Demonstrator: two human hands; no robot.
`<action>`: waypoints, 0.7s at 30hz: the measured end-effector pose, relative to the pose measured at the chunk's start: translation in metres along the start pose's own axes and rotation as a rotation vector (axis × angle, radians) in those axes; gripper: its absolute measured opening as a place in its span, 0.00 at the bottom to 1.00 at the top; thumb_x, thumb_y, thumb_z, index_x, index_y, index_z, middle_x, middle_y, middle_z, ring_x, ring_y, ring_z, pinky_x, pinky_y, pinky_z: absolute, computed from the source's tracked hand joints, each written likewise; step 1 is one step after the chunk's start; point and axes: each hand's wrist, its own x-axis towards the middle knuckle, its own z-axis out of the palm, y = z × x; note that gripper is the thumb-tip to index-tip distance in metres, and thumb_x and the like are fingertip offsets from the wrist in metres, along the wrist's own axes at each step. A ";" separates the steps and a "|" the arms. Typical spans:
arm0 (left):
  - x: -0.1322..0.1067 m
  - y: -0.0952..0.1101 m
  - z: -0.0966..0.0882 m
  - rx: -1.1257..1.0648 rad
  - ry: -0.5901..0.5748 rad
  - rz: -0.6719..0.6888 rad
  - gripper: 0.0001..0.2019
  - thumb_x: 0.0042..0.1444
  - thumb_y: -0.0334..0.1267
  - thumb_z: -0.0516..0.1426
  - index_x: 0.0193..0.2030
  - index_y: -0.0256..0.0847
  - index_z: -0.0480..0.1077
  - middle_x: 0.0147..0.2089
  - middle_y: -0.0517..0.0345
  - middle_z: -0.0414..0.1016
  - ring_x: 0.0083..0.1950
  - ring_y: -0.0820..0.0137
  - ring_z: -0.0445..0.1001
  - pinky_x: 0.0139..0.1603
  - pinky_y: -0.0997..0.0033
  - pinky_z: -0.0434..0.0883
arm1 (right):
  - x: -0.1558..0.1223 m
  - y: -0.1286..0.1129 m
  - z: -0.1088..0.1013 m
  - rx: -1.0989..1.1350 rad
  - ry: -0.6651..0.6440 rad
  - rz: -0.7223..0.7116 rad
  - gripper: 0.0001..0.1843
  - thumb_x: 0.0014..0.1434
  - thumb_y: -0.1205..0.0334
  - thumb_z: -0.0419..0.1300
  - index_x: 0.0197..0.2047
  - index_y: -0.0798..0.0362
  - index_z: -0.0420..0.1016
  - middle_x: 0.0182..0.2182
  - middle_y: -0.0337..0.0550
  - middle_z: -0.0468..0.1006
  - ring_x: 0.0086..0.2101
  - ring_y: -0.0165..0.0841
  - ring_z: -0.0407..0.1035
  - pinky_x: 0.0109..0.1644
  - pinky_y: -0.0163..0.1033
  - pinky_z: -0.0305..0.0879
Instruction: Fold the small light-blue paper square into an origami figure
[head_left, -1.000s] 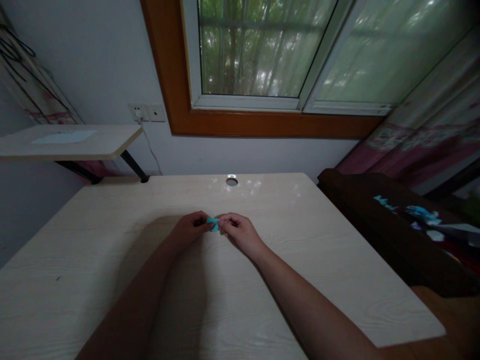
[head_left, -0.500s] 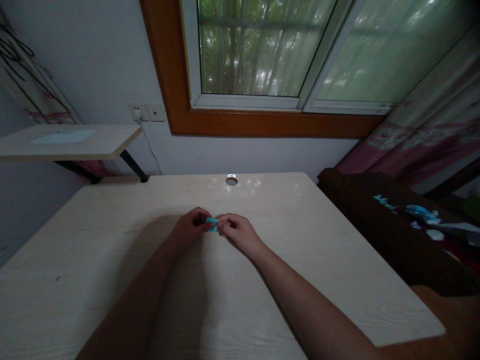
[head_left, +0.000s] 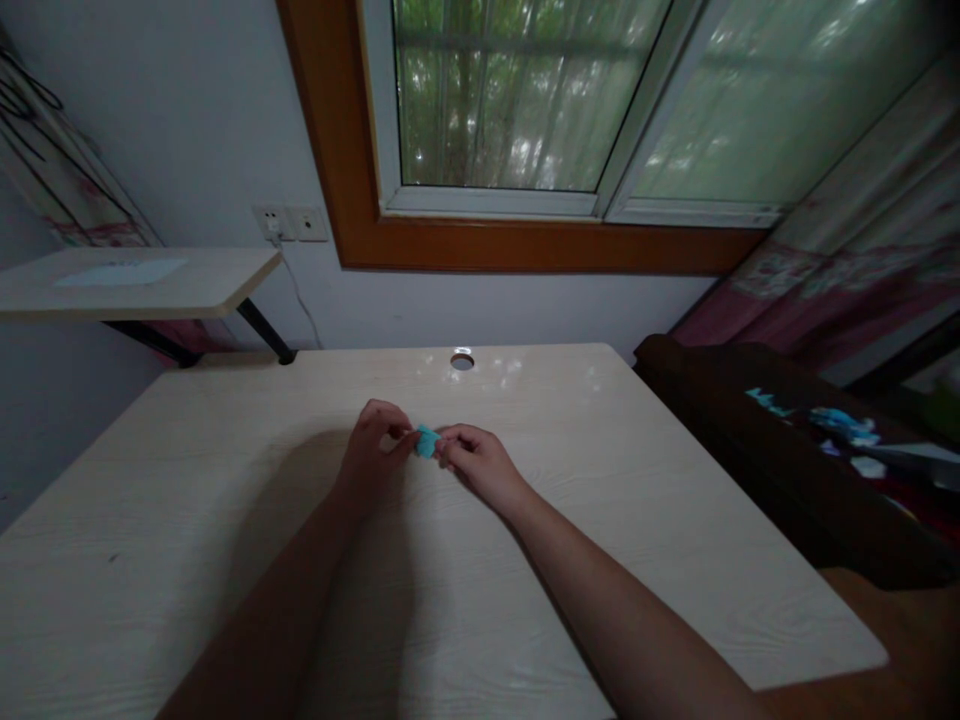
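A small turquoise piece (head_left: 427, 441), which looks like folded paper, is between my two hands just above the middle of the table (head_left: 645, 540). At its left edge, the thumb and index finger of my left hand (head_left: 373, 440) pinch together. My right hand (head_left: 480, 461) grips the right edge between thumb and fingertips. More of the piece's broad face shows between the fingers; its exact folds are too small to make out.
A raised shelf (head_left: 247, 278) on dark legs stands at the back left with a pale sheet (head_left: 124, 272) on it. A round cable hole (head_left: 463, 361) sits near the back edge. On the right is a dark bench (head_left: 705, 430) with turquoise scraps (head_left: 844, 427).
The turquoise piece has turned so that a wider face shows. My left hand has shifted slightly up and left, while my right hand has stayed nearly still.
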 end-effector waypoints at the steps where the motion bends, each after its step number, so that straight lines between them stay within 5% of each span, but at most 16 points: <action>1: 0.000 0.001 -0.001 0.023 -0.006 0.013 0.05 0.56 0.37 0.62 0.35 0.40 0.70 0.39 0.55 0.68 0.36 0.71 0.68 0.38 0.69 0.70 | 0.000 0.000 0.000 0.009 -0.008 0.002 0.12 0.56 0.54 0.62 0.37 0.54 0.78 0.29 0.41 0.79 0.25 0.27 0.65 0.31 0.34 0.61; 9: -0.001 0.005 0.001 0.077 -0.106 0.064 0.03 0.60 0.35 0.58 0.39 0.41 0.73 0.39 0.54 0.70 0.36 0.72 0.70 0.39 0.70 0.72 | 0.001 -0.001 -0.003 0.047 -0.025 0.028 0.13 0.56 0.54 0.63 0.37 0.54 0.79 0.30 0.42 0.79 0.26 0.27 0.65 0.32 0.34 0.61; 21: -0.001 0.001 0.003 0.123 -0.066 0.189 0.05 0.59 0.28 0.57 0.39 0.41 0.72 0.41 0.54 0.72 0.40 0.71 0.72 0.39 0.71 0.74 | 0.001 -0.003 -0.003 0.093 -0.037 0.031 0.12 0.55 0.54 0.64 0.36 0.55 0.79 0.28 0.41 0.78 0.24 0.26 0.64 0.31 0.34 0.59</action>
